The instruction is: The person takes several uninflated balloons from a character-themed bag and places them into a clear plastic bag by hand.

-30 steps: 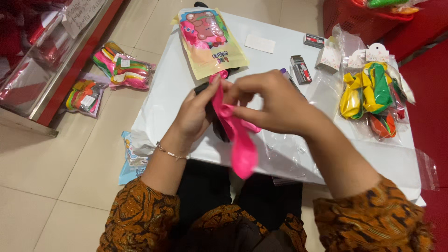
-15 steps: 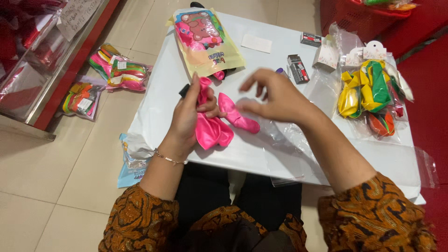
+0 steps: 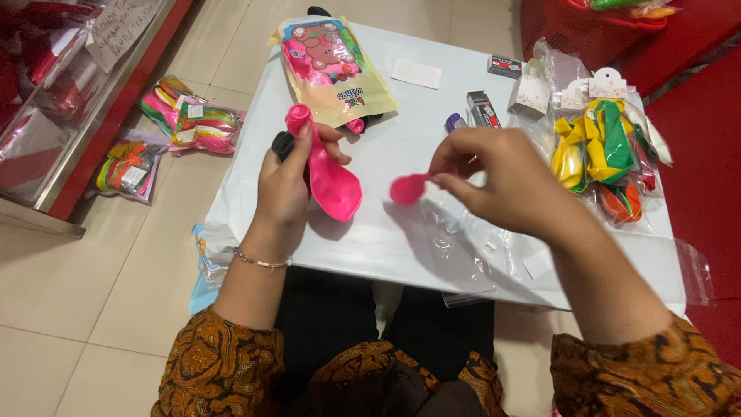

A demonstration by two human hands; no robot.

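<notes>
My left hand (image 3: 287, 181) grips a flat pink balloon (image 3: 330, 179) together with a black object (image 3: 283, 144) that pokes out beside my thumb; the balloon's neck points up and away from me. My right hand (image 3: 502, 185) pinches a second, smaller pink balloon (image 3: 407, 188) by its neck, its body hanging to the left just above the white table (image 3: 370, 232). The two hands are apart, with bare table between them. A yellow packet with a cartoon bear and pink balloons inside (image 3: 332, 71) lies just beyond my left hand.
Clear plastic bags of yellow, green and orange balloons (image 3: 602, 150) lie at the table's right. Small boxes (image 3: 485, 108) and a white slip (image 3: 417, 73) sit at the far side. Packets of coloured balloons (image 3: 193, 120) lie on the tiled floor to the left, by a red shelf.
The hands were together over one bunch of pink balloons; now they have drawn apart, the left keeping one balloon and the right carrying a smaller one off to the right.
</notes>
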